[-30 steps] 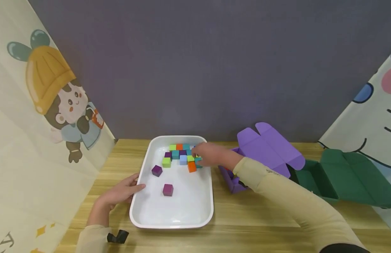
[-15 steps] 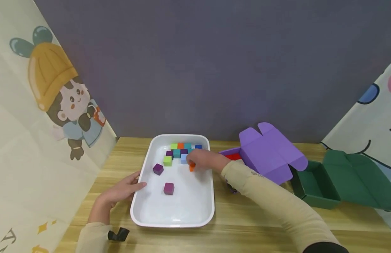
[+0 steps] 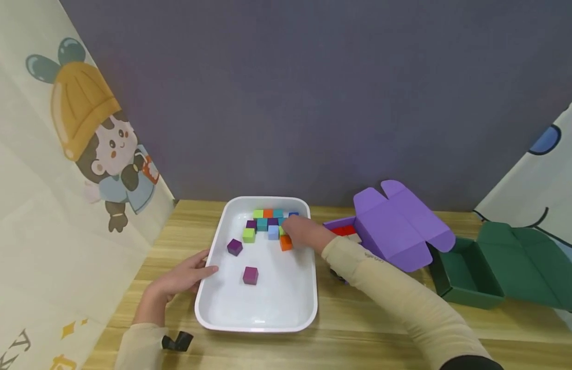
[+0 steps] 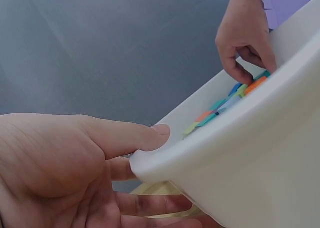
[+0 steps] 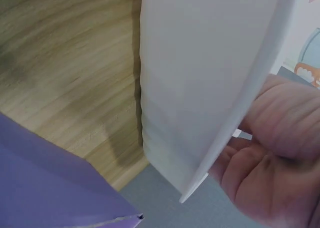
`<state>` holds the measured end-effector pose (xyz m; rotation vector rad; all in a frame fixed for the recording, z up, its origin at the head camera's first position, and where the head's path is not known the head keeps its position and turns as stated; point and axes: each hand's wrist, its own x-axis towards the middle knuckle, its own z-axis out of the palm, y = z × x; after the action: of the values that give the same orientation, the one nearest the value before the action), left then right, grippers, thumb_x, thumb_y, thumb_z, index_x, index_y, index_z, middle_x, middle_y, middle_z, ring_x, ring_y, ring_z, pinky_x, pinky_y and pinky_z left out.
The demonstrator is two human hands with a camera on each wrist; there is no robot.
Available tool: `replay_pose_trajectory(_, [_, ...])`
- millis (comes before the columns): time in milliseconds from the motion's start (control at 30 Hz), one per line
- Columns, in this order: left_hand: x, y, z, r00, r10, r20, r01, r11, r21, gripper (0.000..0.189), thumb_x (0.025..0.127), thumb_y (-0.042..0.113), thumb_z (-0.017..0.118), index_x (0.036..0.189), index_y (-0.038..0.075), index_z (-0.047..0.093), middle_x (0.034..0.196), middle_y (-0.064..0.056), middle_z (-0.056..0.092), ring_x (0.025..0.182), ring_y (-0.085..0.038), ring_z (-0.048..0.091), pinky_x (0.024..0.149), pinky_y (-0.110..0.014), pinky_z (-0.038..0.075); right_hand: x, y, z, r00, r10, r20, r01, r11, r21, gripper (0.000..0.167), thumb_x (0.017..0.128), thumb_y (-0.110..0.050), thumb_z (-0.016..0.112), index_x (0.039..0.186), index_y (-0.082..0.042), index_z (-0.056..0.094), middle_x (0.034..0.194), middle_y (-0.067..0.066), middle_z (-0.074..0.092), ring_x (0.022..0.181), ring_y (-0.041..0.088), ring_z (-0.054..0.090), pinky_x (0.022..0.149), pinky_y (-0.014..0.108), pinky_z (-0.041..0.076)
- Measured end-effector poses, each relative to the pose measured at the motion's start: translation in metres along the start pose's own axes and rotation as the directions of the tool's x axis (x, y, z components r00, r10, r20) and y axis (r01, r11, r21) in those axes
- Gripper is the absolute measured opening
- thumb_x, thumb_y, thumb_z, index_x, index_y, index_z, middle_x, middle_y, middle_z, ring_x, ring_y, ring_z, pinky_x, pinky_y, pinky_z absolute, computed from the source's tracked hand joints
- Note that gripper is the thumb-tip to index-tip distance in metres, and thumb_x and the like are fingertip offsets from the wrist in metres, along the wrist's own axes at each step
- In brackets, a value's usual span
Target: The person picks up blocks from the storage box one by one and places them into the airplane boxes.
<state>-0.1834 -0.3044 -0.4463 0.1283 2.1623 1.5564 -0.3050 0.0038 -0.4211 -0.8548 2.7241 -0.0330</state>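
My left hand (image 3: 186, 275) holds the left rim of a white tray (image 3: 258, 313), thumb over the edge and fingers outside, also plain in the left wrist view. Inside the tray, my right hand (image 3: 301, 231) reaches to the right end of a cluster of small cubes. In the left wrist view its thumb and fingertips come down on either side of a teal cube (image 4: 263, 75), beside an orange cube (image 3: 286, 243). A light blue cube (image 3: 273, 233) and a lime cube (image 3: 248, 235) sit at the cluster's front. The tray wall hides the right fingertips in the right wrist view.
A dark purple cube (image 3: 235, 247) and a magenta cube (image 3: 251, 275) lie apart in the tray. Right of it stands an open purple box (image 3: 401, 226) with red blocks (image 3: 343, 230) inside, then an open green box (image 3: 471, 293). A grey wall (image 3: 286, 103) rises behind the table.
My right hand came down over the orange cube, then shifted back up, uncovering that cube. My left hand keeps its hold on the rim. The head view has shifted slightly.
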Motion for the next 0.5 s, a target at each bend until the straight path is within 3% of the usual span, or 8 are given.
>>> replay_pose_trajectory(200, [0.0013, 0.0002, -0.0007, 1.000, 0.010, 0.019, -0.009, 1.000, -0.019, 0.065, 0.102, 0.022, 0.053, 0.151, -0.002, 0.017, 0.136, -0.033, 0.045, 0.104, -0.037, 0.062, 0.079, -0.048, 0.056, 0.0012, 0.0045, 0.0014, 1.000, -0.010, -0.002, 0.010, 0.999, 0.031, 0.015, 0.087, -0.003, 0.069, 0.092, -0.013, 0.058, 0.085, 0.000, 0.055, 0.084, 0.018, 0.050, 0.076, 0.026, 0.045])
replay_pose_trajectory(500, [0.0036, -0.0022, -0.0015, 1.000, 0.011, 0.022, -0.010, 1.000, -0.015, 0.067, 0.102, 0.023, 0.054, 0.152, -0.002, 0.016, 0.137, -0.033, 0.044, 0.105, -0.036, 0.061, 0.080, -0.049, 0.055, -0.0018, 0.0057, -0.0001, 0.999, -0.037, 0.001, 0.037, 0.997, 0.066, 0.019, 0.083, -0.002, 0.072, 0.091, -0.013, 0.058, 0.080, -0.001, 0.053, 0.081, 0.017, 0.051, 0.072, 0.026, 0.045])
